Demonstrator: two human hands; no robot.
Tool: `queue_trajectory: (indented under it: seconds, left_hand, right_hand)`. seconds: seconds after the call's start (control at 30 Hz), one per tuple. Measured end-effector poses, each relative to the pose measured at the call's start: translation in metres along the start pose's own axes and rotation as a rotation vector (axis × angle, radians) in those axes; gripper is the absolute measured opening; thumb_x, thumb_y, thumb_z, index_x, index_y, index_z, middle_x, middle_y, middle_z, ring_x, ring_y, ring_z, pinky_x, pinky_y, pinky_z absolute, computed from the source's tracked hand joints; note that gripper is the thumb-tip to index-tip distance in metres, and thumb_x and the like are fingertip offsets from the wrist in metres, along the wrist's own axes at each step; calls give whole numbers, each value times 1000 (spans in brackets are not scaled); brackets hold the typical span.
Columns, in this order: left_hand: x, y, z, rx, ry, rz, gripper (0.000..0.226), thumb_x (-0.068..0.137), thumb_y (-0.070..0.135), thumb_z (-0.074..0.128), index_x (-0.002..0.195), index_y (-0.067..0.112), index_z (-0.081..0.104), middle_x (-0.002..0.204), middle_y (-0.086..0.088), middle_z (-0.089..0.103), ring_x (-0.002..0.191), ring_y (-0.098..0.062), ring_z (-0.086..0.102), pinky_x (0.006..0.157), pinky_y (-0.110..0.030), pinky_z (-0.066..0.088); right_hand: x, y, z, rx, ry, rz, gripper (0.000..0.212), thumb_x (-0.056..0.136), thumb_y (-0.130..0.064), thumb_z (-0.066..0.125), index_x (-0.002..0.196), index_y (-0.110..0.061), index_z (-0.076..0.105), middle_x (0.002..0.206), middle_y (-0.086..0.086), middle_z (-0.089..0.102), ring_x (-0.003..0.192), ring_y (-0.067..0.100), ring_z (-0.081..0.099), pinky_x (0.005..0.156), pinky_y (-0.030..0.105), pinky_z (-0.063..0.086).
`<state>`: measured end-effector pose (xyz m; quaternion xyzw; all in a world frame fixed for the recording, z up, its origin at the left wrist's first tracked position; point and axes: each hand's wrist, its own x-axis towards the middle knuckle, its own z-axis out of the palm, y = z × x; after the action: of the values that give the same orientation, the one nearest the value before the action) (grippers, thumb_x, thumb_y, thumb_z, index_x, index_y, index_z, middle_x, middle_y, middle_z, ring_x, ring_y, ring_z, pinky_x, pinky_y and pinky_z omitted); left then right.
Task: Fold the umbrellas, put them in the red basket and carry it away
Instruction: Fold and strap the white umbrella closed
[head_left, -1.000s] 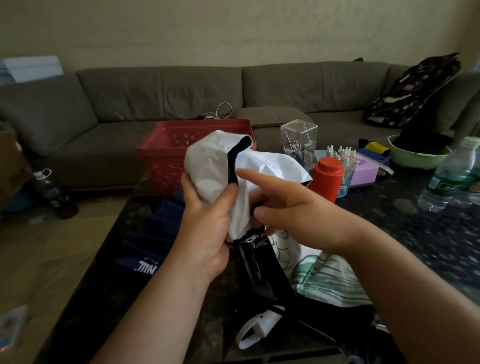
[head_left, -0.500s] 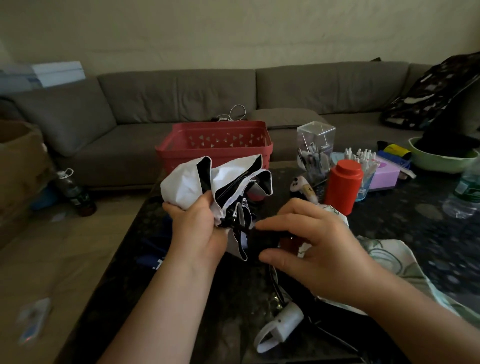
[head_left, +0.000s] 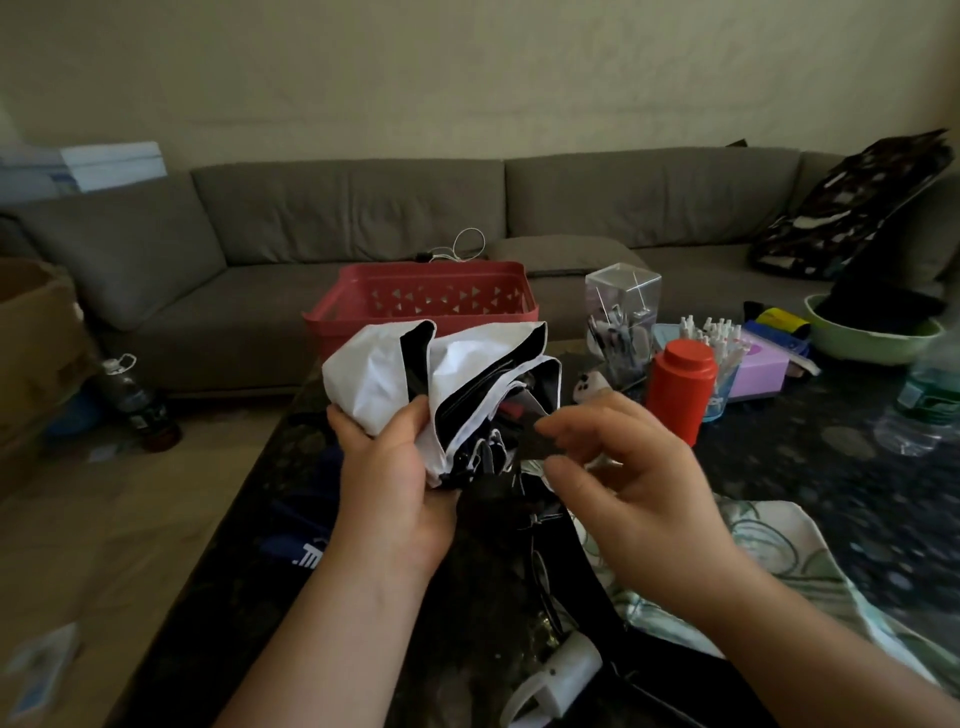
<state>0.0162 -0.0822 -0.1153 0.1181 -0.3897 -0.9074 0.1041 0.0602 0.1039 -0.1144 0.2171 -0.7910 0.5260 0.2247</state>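
My left hand (head_left: 395, 478) grips the bunched canopy of a white-and-black umbrella (head_left: 415, 384) above the dark table. My right hand (head_left: 623, 483) pinches the umbrella's black strap (head_left: 535, 441) between thumb and forefinger, just right of the bundle. The red basket (head_left: 426, 299) stands empty at the table's far edge, behind the umbrella. A second umbrella with a green-and-white pattern (head_left: 769, 551) lies on the table under my right forearm, and its white handle (head_left: 561, 675) lies near the front. A dark blue umbrella (head_left: 301, 545) lies on the table left of my left arm.
A clear box (head_left: 623, 312), a red canister (head_left: 680, 384), a purple box (head_left: 758, 364), a green bowl (head_left: 872, 338) and a water bottle (head_left: 924, 405) crowd the table's right side. A grey sofa (head_left: 337, 208) runs behind. A cardboard box (head_left: 31, 338) and a bottle (head_left: 135, 400) stand on the floor at left.
The umbrella bundle came down from in front of the basket and was gathered tighter in my left hand. My right hand moved off the canopy and took hold of the strap.
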Motion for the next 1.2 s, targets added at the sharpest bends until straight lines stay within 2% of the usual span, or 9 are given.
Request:
queue_trajectory:
  seconds: [0.1, 0.23, 0.37, 0.47, 0.57, 0.67, 0.83, 0.93, 1.2]
  left_hand:
    - [4, -2, 0, -37, -13, 0, 79, 95, 11, 72, 154, 52, 39, 137, -8, 69, 102, -33, 78, 71, -51, 64]
    - [6, -3, 0, -69, -130, -89, 71, 92, 25, 72, 154, 44, 44, 136, -14, 70, 115, -43, 72, 93, -67, 56]
    - [1, -9, 2, -80, -198, -152, 69, 91, 31, 72, 155, 31, 48, 142, -21, 65, 121, -47, 68, 97, -67, 54]
    - [-3, -11, 3, -80, -171, -109, 68, 92, 31, 74, 155, 33, 48, 140, -20, 66, 118, -45, 70, 91, -59, 58]
    - [-8, -15, 9, -30, -65, 23, 63, 97, 15, 70, 146, 48, 49, 124, -10, 76, 101, -38, 78, 76, -52, 64]
    - [-11, -12, 9, -25, -57, 31, 70, 93, 12, 74, 147, 50, 48, 123, -9, 76, 96, -35, 79, 68, -48, 64]
    - [-8, -3, 2, -35, -117, 17, 69, 94, 19, 76, 147, 53, 48, 133, -8, 72, 107, -38, 76, 81, -54, 62]
    - [-10, -3, 6, -36, -115, 47, 59, 98, 16, 70, 145, 48, 52, 130, -8, 74, 108, -36, 76, 78, -50, 62]
    - [-22, -9, 15, -34, -110, 44, 60, 101, 18, 64, 144, 56, 48, 125, -4, 76, 104, -33, 78, 72, -48, 64]
  right_hand:
    - [4, 1, 6, 10, -27, 146, 29, 91, -11, 76, 107, -36, 75, 97, -13, 66, 91, 11, 67, 73, 21, 56]
    - [9, -5, 18, 219, -103, 397, 18, 95, -20, 75, 109, -33, 75, 93, -7, 75, 76, 14, 69, 75, 50, 59]
    - [8, -17, 31, 322, -132, 354, 13, 97, -14, 72, 98, -26, 78, 74, -4, 72, 61, 9, 58, 59, 29, 48]
    - [8, -12, 34, 192, -132, 363, 10, 93, -18, 74, 91, -28, 75, 63, -8, 67, 51, 0, 53, 55, 21, 42]
    - [13, -12, 30, 110, -204, 373, 10, 88, -16, 75, 83, -25, 75, 65, -12, 68, 54, 0, 56, 58, 24, 46]
    - [19, -21, 13, 20, -331, 288, 10, 91, -26, 77, 85, -34, 80, 84, -16, 74, 75, -1, 68, 73, 25, 56]
    - [26, -17, -18, 144, 95, 269, 10, 92, -25, 77, 84, -30, 76, 73, 6, 71, 60, 23, 65, 65, 47, 58]
    - [28, -18, -16, 175, 105, 266, 10, 89, -27, 79, 95, -35, 76, 83, 4, 73, 73, 33, 71, 70, 54, 62]
    - [35, -20, -3, 273, 43, 401, 8, 91, -14, 80, 85, -20, 82, 81, 3, 79, 74, 22, 75, 69, 34, 63]
